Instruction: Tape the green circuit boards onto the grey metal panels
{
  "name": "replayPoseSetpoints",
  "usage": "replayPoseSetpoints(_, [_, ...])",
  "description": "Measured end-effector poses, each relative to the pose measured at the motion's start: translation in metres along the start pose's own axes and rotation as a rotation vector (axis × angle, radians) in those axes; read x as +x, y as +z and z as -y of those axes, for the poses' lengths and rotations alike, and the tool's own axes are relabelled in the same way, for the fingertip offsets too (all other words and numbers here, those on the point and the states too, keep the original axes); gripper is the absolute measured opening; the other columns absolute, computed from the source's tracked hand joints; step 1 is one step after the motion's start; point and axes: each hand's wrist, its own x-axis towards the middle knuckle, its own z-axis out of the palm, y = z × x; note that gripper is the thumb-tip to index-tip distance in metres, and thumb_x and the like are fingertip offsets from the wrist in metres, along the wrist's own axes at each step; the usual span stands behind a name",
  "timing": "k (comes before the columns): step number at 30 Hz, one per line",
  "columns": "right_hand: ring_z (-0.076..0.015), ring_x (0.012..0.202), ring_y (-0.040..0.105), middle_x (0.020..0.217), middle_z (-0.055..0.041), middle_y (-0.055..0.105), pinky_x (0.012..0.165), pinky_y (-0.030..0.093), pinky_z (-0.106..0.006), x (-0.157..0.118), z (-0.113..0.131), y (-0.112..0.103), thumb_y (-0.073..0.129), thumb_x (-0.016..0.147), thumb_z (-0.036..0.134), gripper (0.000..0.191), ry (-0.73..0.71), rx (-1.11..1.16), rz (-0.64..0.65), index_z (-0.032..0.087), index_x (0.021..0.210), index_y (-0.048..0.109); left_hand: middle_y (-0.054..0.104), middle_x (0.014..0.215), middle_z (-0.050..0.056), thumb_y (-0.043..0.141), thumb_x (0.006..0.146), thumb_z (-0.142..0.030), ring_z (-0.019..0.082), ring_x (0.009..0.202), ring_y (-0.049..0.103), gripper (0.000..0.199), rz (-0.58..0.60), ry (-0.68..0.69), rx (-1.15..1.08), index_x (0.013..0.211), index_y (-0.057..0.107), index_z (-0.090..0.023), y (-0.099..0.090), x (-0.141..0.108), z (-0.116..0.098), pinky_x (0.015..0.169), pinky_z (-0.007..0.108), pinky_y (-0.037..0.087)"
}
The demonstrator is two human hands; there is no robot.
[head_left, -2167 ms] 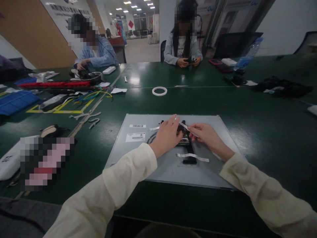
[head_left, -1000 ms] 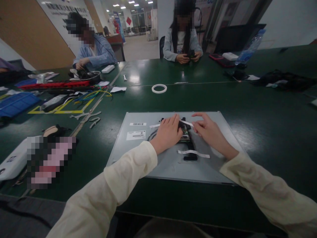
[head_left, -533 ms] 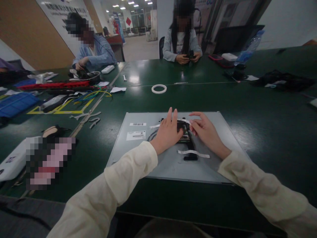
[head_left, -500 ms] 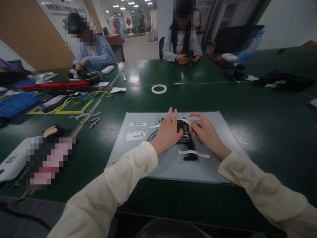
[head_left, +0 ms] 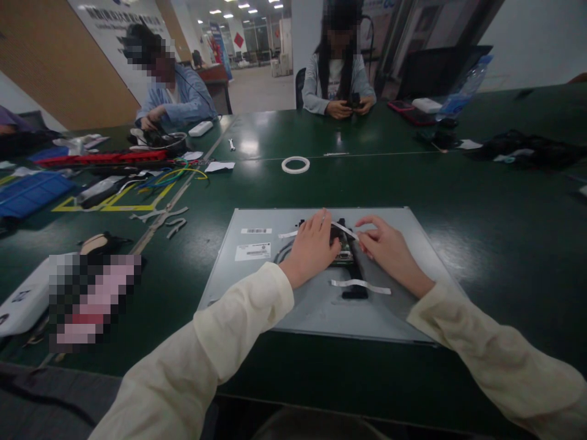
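Pinching narrow white tape strip (head_left: 345,229) in right hand (head_left: 387,249); resting open left hand (head_left: 312,249) just left, over grey rectangular panel (head_left: 302,313). Already has wavy white tape strip (head_left: 361,283) laid nearside of hands; leaves pinched end apparently not yet down.

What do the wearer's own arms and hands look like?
Left hand and right hand: bare, no gloves. Left sleeve and right sleeve: long, loose, cream fabric, creased along the forearms, ending near the wrists. No cables or markings visible on either.
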Motion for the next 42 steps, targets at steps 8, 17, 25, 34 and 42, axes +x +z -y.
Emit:
replayPoseSetpoints(8, [-0.0096,0.043,0.045,0.052,0.0047,0.052,0.047,0.033,-0.021,0.002,-0.003,0.001,0.051,0.079,0.034,0.022,-0.034,0.018,-0.004,0.018,0.094,0.053,0.048,0.133,0.014,0.038,0.09,-0.025,0.025,0.125,0.044,0.042,0.002,0.029,0.014,0.129,0.039,-0.009,-0.001,0.001,-0.001,0.106,0.04,0.034])
replayPoseSetpoints(17, [-0.0078,0.046,0.042,0.054,0.0058,0.048,0.045,0.031,-0.02,0.003,0.006,0.008,0.053,0.082,0.039,0.024,-0.101,0.345,-0.053,0.018,0.094,0.049,0.033,0.143,0.024,0.045,0.086,-0.026,0.03,0.133,0.035,0.06,-0.041,-0.02,-0.043,0.137,0.024,-0.001,0.002,0.002,-0.002,0.107,0.042,0.034])
replayPoseSetpoints(25, [-0.0082,0.045,0.043,0.054,0.0057,0.048,0.043,0.031,-0.02,0.007,0.01,0.009,0.055,0.08,0.042,0.027,-0.078,0.4,-0.034,0.019,0.092,0.048,0.03,0.144,0.025,0.044,0.086,-0.026,0.03,0.137,0.028,0.062,-0.051,-0.02,-0.068,0.138,0.021,-0.002,0.004,0.001,-0.001,0.108,0.044,0.033])
replayPoseSetpoints(34, [-0.0084,0.045,0.044,0.054,0.0058,0.05,0.045,0.033,-0.02,0.006,0.004,0.011,0.056,0.079,0.041,0.03,-0.057,0.417,-0.005,0.018,0.096,0.048,0.03,0.145,0.025,0.043,0.087,-0.026,0.03,0.136,0.029,0.061,-0.035,-0.02,-0.041,0.137,0.023,0.001,0.003,0.002,-0.001,0.11,0.041,0.031])
replayPoseSetpoints(42, [-0.0095,0.044,0.044,0.054,0.0044,0.052,0.044,0.033,-0.021,0.004,-0.003,0.009,0.054,0.077,0.041,0.03,-0.013,0.267,-0.026,0.017,0.096,0.05,0.047,0.136,0.015,0.036,0.091,-0.026,0.024,0.13,0.04,0.043,0.007,0.033,0.037,0.129,0.04,-0.008,0.002,0.001,0.0,0.108,0.04,0.032])
